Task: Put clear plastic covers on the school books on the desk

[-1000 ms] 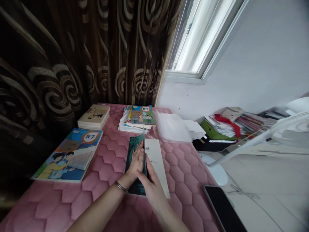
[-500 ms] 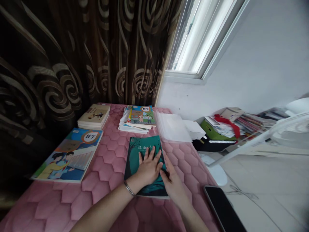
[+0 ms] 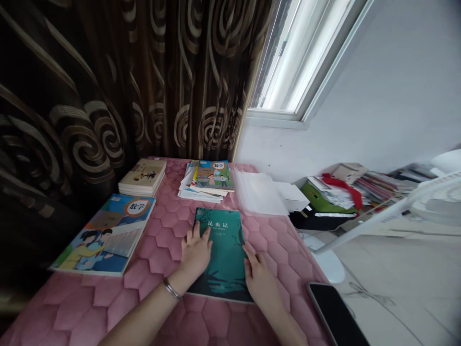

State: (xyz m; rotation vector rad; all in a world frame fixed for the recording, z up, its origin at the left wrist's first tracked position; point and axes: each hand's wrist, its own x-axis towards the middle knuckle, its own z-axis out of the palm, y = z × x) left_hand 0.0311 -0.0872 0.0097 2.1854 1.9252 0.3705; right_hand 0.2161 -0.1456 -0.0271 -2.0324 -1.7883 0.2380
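Observation:
A dark green book [image 3: 224, 254] lies closed and flat on the pink quilted table cover [image 3: 158, 240]. My left hand [image 3: 195, 252], with a bracelet at the wrist, rests on the book's left edge, fingers stretched out. Along the book's right edge lies my right hand [image 3: 260, 281], its fingers flat against the side. Neither hand grips the book.
A large colourful textbook [image 3: 106, 233] lies at the left. A beige book stack [image 3: 143, 177] and a fanned pile of books [image 3: 208, 179] sit at the back. Clear plastic sleeves [image 3: 260, 193] lie at the right, a black phone [image 3: 336, 315] near the table's right corner.
The green book was open with the cover standing up; it is now closed. My hands slid from its middle out to its left and right edges.

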